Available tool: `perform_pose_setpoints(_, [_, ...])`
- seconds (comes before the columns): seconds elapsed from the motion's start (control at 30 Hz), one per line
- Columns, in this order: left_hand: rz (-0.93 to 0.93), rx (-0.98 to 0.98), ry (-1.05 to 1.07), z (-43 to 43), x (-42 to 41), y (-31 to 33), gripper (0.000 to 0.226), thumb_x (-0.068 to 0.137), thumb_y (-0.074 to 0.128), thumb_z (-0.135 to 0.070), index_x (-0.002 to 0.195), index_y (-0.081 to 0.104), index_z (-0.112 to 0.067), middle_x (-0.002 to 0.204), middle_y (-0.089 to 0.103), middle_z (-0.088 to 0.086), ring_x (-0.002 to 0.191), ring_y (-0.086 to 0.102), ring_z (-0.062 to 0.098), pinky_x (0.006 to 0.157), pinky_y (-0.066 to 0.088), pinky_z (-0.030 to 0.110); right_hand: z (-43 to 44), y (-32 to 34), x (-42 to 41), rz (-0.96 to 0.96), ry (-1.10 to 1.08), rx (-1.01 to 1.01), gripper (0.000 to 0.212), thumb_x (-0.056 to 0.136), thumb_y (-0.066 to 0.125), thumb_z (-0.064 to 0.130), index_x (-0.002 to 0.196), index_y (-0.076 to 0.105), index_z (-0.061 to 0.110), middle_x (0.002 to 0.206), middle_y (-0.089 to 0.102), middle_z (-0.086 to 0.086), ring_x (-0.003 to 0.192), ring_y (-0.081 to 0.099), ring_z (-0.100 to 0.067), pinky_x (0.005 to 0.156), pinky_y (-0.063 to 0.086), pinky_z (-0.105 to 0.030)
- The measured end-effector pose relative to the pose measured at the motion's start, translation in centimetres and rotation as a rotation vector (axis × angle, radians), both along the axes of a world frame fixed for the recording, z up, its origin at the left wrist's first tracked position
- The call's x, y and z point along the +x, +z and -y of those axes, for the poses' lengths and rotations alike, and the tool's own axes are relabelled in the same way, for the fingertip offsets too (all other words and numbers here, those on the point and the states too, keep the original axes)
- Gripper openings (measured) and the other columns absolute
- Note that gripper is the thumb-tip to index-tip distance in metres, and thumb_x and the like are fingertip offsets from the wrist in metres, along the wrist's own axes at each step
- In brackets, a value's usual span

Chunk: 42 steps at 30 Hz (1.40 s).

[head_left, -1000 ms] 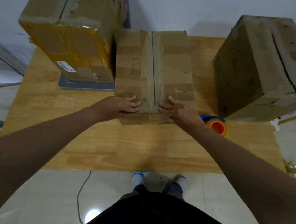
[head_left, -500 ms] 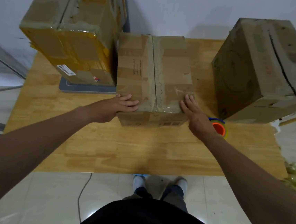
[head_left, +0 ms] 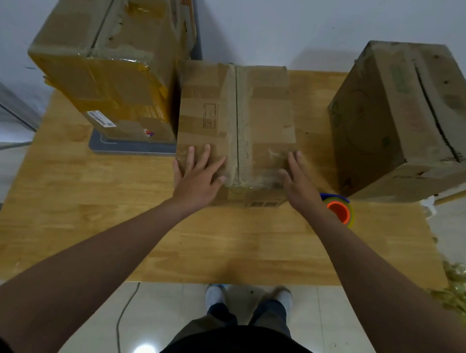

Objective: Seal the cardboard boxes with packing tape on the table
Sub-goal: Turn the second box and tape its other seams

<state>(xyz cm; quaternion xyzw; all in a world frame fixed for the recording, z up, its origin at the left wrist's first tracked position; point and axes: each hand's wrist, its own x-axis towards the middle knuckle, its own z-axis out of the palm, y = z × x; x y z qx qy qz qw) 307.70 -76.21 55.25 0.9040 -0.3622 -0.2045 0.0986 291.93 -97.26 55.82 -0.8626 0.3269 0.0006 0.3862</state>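
A worn brown cardboard box [head_left: 237, 120] sits mid-counter [head_left: 108, 221], its centre seam running away from the person under a glossy strip of clear tape. The left hand [head_left: 197, 175] and right hand [head_left: 299, 182] lie flat on its top, fingers straight, either side of the seam at the near edge. A taller box [head_left: 108, 64] stands just beside its left wall; another large box [head_left: 402, 121] stands apart to the right, with a tape roll [head_left: 339, 210] in the gap by the right wrist. Bare wood stretches from the box to the counter's near edge.
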Motion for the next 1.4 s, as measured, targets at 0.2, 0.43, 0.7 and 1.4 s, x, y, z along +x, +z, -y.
perform_pose_setpoints(0.2, [0.011, 0.249, -0.026, 4.2, 0.1, 2.3, 0.052, 0.107, 0.031, -0.057, 0.153, 0.01, -0.063, 0.17, -0.022, -0.003, 0.147, -0.031, 0.05, 0.106, -0.002, 0.087, 0.9, 0.6, 1.5, -0.138, 0.015, -0.075, 0.065, 0.092, 0.071, 0.033, 0.152, 0.043, 0.03, 0.169, -0.003, -0.002, 0.152, 0.022, -0.019, 0.116, 0.029, -0.032])
perform_pose_setpoints(0.43, [-0.053, 0.313, -0.042, 5.7, 0.9, 3.5, 0.057, 0.101, 0.04, -0.066, 0.151, 0.014, -0.067, 0.17, -0.014, -0.001, 0.146, -0.03, 0.054, 0.097, 0.002, 0.093, 1.5, 1.2, 3.2, -0.234, 0.046, -0.081, 0.072, 0.087, 0.077, 0.025, 0.151, 0.045, 0.028, 0.167, -0.004, -0.014, 0.154, 0.01, -0.017, 0.119, 0.022, -0.027])
perform_pose_setpoints(0.7, [-0.1, 0.275, -0.113, 2.3, 2.2, 4.5, 0.096, 0.078, 0.082, -0.055, 0.154, 0.023, -0.058, 0.17, -0.008, -0.015, 0.154, -0.019, 0.039, 0.106, 0.016, 0.086, 0.1, 2.9, 3.7, -0.397, 0.185, -0.209, 0.073, 0.085, 0.072, 0.043, 0.149, 0.041, 0.027, 0.157, 0.035, -0.015, 0.154, 0.006, -0.028, 0.114, 0.037, -0.046])
perform_pose_setpoints(1.4, [-0.011, 0.251, -0.202, 15.4, 5.7, 5.0, 0.082, 0.083, 0.082, -0.045, 0.152, 0.039, -0.05, 0.171, 0.009, -0.016, 0.158, -0.002, 0.032, 0.117, 0.028, 0.063, 10.9, 5.0, 5.8, -0.446, 0.053, -0.201, 0.071, 0.078, 0.084, 0.034, 0.141, 0.053, 0.023, 0.128, 0.062, -0.009, 0.123, 0.054, -0.03, 0.098, 0.047, -0.042])
